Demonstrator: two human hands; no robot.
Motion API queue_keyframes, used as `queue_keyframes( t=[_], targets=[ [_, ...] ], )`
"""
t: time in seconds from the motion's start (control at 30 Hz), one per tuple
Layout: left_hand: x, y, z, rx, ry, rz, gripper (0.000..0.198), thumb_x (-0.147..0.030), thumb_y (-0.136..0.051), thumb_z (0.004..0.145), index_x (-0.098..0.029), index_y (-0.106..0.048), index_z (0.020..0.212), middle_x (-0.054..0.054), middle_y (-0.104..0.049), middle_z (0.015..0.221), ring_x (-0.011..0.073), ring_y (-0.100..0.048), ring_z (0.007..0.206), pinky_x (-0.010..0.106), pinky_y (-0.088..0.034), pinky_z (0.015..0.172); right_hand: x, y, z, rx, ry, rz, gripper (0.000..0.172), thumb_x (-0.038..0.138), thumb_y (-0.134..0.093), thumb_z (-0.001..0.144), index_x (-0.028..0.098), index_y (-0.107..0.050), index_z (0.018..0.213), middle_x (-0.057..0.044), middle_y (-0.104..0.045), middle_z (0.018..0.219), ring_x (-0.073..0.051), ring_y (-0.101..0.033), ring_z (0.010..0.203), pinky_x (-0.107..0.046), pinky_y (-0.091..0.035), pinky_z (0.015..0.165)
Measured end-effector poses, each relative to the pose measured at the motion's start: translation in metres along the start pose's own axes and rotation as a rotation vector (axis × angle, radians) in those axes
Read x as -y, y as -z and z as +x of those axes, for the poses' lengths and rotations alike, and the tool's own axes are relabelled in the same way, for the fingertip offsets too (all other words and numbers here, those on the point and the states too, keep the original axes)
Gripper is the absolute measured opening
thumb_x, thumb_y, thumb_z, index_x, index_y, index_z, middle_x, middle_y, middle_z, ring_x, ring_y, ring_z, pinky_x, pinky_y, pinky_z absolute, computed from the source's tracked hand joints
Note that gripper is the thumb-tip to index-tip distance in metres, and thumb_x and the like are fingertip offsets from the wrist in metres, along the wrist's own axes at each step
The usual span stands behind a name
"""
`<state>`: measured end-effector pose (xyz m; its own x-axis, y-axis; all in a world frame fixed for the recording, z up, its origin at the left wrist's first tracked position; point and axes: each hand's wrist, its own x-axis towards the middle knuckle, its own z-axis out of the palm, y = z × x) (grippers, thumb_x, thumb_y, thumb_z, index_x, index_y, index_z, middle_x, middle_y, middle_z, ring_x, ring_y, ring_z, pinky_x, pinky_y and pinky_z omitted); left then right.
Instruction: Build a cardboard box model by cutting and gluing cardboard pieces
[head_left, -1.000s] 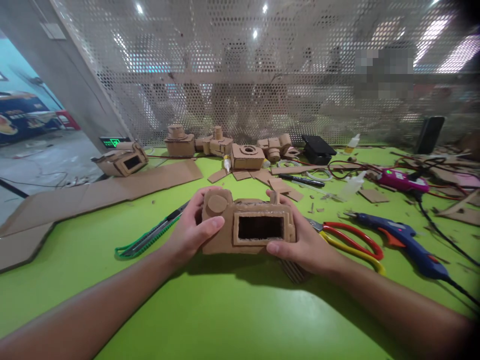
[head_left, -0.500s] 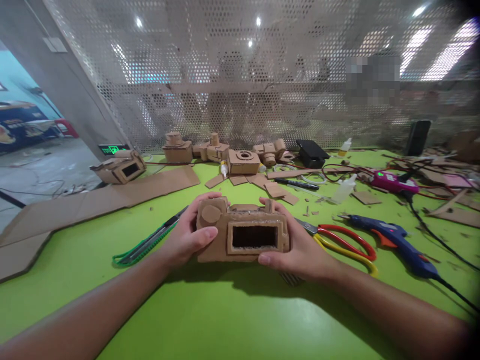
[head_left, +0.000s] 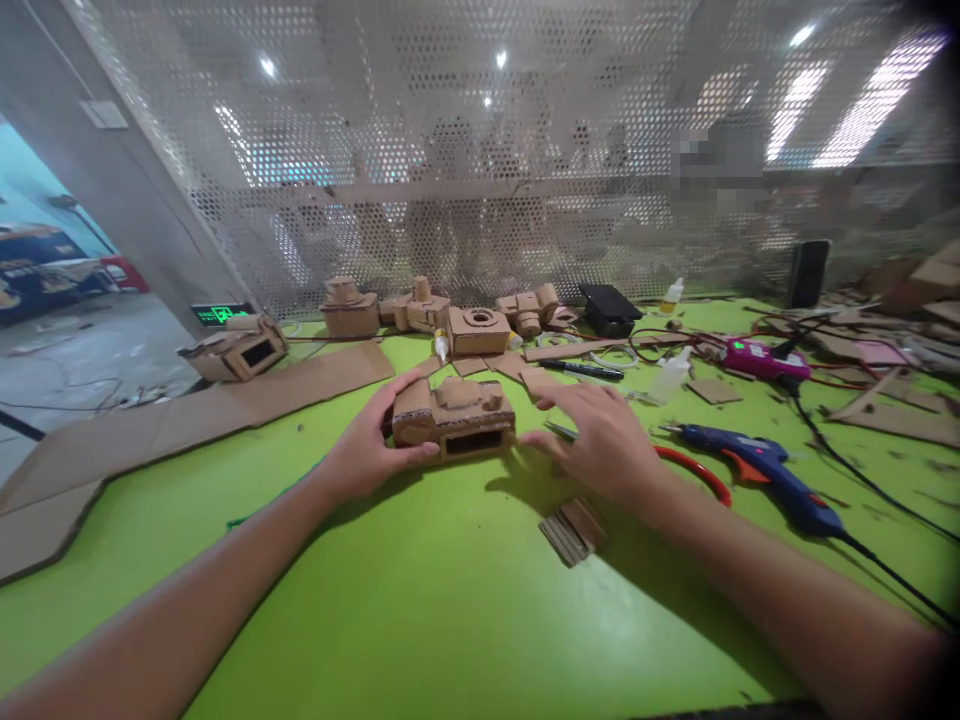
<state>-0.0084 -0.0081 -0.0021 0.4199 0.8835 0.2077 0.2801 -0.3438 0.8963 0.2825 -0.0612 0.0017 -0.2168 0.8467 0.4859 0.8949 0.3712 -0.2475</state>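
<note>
A cardboard camera model (head_left: 457, 415) stands on the green table (head_left: 390, 620), its rectangular opening facing me. My left hand (head_left: 375, 440) grips its left end, thumb on the near face and fingers behind. To the right of the model, my right hand (head_left: 600, 440) is off it, fingers apart and holding nothing. Beneath that hand lie the scissors, of which a red handle (head_left: 697, 472) and the tip show. A small corrugated cardboard piece (head_left: 574, 530) rests nearer to me. The green cutter is mostly hidden by my left forearm.
A blue glue gun (head_left: 765, 475) with its cable lies at the right. Several cardboard models (head_left: 478, 330), bottles and a black box (head_left: 609, 308) line the back. A long cardboard strip (head_left: 225, 405) spans the left. A purple power strip (head_left: 765, 358) sits back right.
The camera model has been lowered onto the table and tilted so its top shows. My right hand has let go and moved right, opening. The small corrugated piece has come into fuller view.
</note>
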Motion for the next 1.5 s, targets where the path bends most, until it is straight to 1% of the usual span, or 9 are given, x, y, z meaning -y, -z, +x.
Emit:
queue_keyframes(
  t=[0.1,0.23,0.37,0.57,0.83,0.97,1.1,1.3,1.5],
  targets=[
    [0.008,0.003,0.005,-0.069,-0.008,0.006,0.110,-0.031,-0.083,0.071,-0.027,-0.015,0.158,0.016,-0.040,0.154,0.0320,-0.053,0.131,0.050,-0.039,0.113,-0.006,0.004,0.001,-0.106,-0.040,-0.099,0.033,0.039,-0.048,0.099,0.018,-0.067,0.115,-0.010,-0.076,0.100,-0.028,-0.066,0.097,-0.044,-0.043,0.087],
    [0.020,0.009,0.010,-0.179,-0.036,-0.005,0.123,-0.027,-0.083,0.069,-0.039,0.002,0.157,0.014,-0.019,0.164,0.0326,-0.047,0.136,0.051,-0.037,0.113,-0.020,0.004,0.010,-0.047,-0.186,-0.231,0.031,0.023,-0.043,0.096,0.020,-0.070,0.112,-0.010,-0.074,0.113,-0.029,-0.063,0.107,-0.041,-0.040,0.090],
    [0.024,0.010,0.011,-0.181,-0.020,0.058,0.117,-0.030,-0.081,0.071,-0.036,-0.002,0.157,0.017,-0.027,0.158,0.0346,-0.049,0.133,0.054,-0.042,0.107,-0.035,0.001,0.033,0.127,-0.234,-0.250,0.029,0.025,-0.054,0.089,0.019,-0.073,0.110,-0.011,-0.072,0.118,-0.032,-0.062,0.110,-0.041,-0.042,0.090],
    [0.013,0.006,0.005,-0.164,-0.036,0.185,0.116,-0.036,-0.083,0.068,-0.033,-0.010,0.158,0.019,-0.033,0.154,0.0380,-0.046,0.131,0.058,-0.044,0.103,-0.043,-0.012,0.058,0.274,-0.224,-0.229,0.026,0.014,-0.062,0.079,0.022,-0.080,0.094,-0.009,-0.078,0.093,-0.026,-0.069,0.085,-0.032,-0.046,0.076],
    [0.003,0.011,-0.004,-0.103,-0.138,0.226,0.111,-0.036,-0.081,0.068,-0.037,-0.014,0.156,0.014,-0.024,0.160,0.0372,-0.040,0.133,0.058,-0.039,0.104,-0.030,0.016,0.052,-0.091,-0.321,-0.130,0.035,0.028,-0.041,0.095,0.014,-0.070,0.111,-0.015,-0.073,0.094,-0.028,-0.066,0.085,-0.038,-0.047,0.077],
    [-0.008,0.008,-0.010,-0.303,-0.399,0.375,0.076,-0.035,-0.066,0.082,-0.026,-0.031,0.149,0.013,-0.047,0.141,0.0282,-0.049,0.115,0.046,-0.045,0.095,-0.011,0.032,0.044,-0.219,-0.337,0.448,0.029,0.040,-0.044,0.095,0.017,-0.060,0.105,-0.004,-0.064,0.075,-0.014,-0.051,0.052,-0.027,-0.041,0.050],
    [-0.029,-0.008,-0.027,-0.403,-0.479,0.422,0.034,-0.032,-0.065,0.084,-0.022,-0.062,0.116,0.007,-0.060,0.100,0.0226,-0.053,0.088,0.036,-0.047,0.081,0.023,0.024,0.032,-0.109,-0.322,1.290,0.031,0.043,-0.077,0.073,0.020,-0.059,0.083,0.007,-0.046,0.055,-0.005,-0.028,0.039,-0.020,-0.021,0.038],
    [-0.050,-0.038,-0.048,-0.149,-0.193,-0.128,0.048,-0.044,-0.065,0.086,-0.021,-0.056,0.127,0.003,-0.059,0.085,0.0154,-0.053,0.070,0.025,-0.044,0.061,0.055,0.010,0.017,0.104,-0.293,1.377,0.034,0.045,-0.080,0.073,0.018,-0.068,0.088,0.007,-0.047,0.056,-0.004,-0.028,0.042,-0.020,-0.019,0.039],
    [-0.043,-0.036,-0.046,-0.101,0.032,-0.248,0.044,-0.053,-0.066,0.084,-0.014,-0.060,0.065,-0.001,-0.050,0.052,0.0062,-0.039,0.042,0.020,-0.027,0.040,0.060,0.013,0.013,0.372,-0.219,1.377,0.046,0.060,-0.060,0.089,0.016,-0.072,0.095,0.003,-0.056,0.059,-0.005,-0.027,0.042,-0.021,-0.019,0.038]
  ],
)
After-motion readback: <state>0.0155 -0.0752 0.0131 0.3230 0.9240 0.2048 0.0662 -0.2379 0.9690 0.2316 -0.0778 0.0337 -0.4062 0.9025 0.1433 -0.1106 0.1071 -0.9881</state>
